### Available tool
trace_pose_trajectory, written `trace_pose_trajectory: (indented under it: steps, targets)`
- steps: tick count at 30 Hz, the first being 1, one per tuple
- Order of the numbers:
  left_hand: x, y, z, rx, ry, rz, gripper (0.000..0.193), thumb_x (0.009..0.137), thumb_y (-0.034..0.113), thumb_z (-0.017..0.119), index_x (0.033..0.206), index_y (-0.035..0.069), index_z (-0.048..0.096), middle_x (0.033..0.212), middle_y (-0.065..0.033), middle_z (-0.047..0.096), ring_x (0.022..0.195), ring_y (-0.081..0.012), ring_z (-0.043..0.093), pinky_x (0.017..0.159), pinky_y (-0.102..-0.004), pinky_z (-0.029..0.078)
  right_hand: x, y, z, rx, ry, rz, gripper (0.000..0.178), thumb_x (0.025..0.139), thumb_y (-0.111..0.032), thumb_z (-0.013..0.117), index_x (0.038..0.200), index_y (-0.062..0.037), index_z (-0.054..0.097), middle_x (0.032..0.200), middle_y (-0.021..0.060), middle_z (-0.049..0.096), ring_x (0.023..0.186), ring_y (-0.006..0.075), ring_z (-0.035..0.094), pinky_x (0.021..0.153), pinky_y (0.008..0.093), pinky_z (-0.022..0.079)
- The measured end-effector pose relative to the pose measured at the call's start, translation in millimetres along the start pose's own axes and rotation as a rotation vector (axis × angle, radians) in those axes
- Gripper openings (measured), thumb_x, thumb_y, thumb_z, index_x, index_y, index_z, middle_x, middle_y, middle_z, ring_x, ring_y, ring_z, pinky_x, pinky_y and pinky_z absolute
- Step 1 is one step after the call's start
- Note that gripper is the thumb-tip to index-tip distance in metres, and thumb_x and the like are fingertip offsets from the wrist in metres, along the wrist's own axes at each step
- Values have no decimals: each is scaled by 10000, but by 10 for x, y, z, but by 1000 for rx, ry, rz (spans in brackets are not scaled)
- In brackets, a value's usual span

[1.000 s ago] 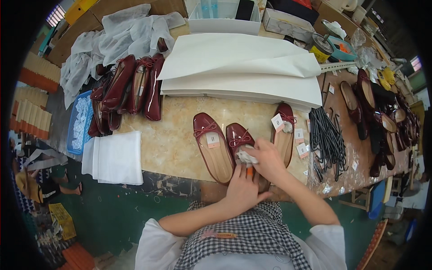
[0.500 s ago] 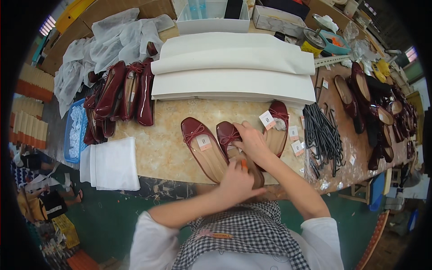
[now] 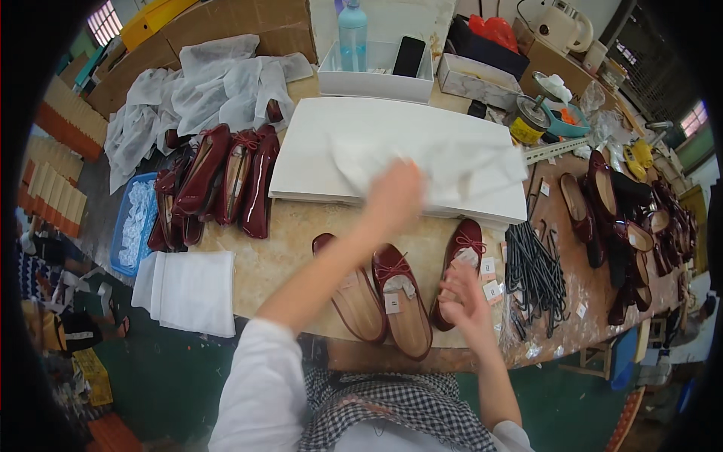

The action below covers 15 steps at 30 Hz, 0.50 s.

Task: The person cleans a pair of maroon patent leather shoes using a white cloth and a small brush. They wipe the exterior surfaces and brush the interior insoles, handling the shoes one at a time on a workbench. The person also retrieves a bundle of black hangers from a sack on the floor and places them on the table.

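My left hand (image 3: pixel 395 192) is over a stack of white paper sheets (image 3: pixel 316 162), on a white sheet (image 3: pixel 459 162) that is creased and blurred. Its fingers are smeared by motion; something orange shows on one of them. Below that forearm lies a dark red patent flat shoe (image 3: pixel 358 309), partly hidden. Next to it is a second bow-topped shoe (image 3: pixel 410 324), with crumpled white paper in the toe and a small tag. My right hand (image 3: pixel 467 297), open with fingers apart, is at a third red shoe (image 3: pixel 446 309), partly covering it.
More red shoes (image 3: pixel 260 181) stand at the left by a blue basket (image 3: pixel 120 252) and folded white cloths (image 3: pixel 192 290). Black hooks (image 3: pixel 535 271) and several shoes (image 3: pixel 602 184) lie at the right. A white box (image 3: pixel 343 79) with a bottle and phone stands behind.
My left hand has left the middle shoe and moved up onto the white paper. My right hand has shifted right to the third shoe. The middle shoe now shows fully, and the view has tilted.
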<state>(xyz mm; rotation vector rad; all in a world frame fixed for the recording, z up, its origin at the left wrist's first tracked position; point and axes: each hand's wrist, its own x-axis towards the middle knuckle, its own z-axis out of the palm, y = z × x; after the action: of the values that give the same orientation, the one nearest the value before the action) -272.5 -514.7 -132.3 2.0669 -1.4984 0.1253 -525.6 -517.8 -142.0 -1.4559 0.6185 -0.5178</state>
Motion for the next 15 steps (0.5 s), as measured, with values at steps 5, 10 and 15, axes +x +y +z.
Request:
trace_pose_trajectory:
  steps: [5, 10, 15]
  targets:
    - [-1365, 922, -644, -450, -91, 514, 260, 753, 295, 671, 763, 42, 611, 1064, -119, 612, 1130, -268, 515, 953, -379, 413, 82, 153, 32, 735, 36, 376, 499, 954, -297, 512, 1370, -48, 394, 1268, 133, 546, 1151, 261, 552, 930, 387, 495]
    - [-1755, 589, -630, -551, 225, 110, 297, 647, 258, 811, 818, 79, 646, 1145, -191, 584, 1082, -270, 555, 914, -387, 437, -17, -184, 454, 477, -384, 681, 364, 924, -95, 518, 1281, -30, 495, 1195, 103, 585, 1118, 218, 570, 946, 357, 479]
    - [-1707, 476, -708, -765, 188, -630, 434, 887, 208, 599, 1251, 5, 478, 1255, -175, 509, 1121, -215, 543, 939, -364, 427, -75, -420, 839, -466, -450, -353, 686, 776, -13, 667, 1380, 28, 345, 1506, 190, 218, 1380, 280, 287, 1105, 371, 289]
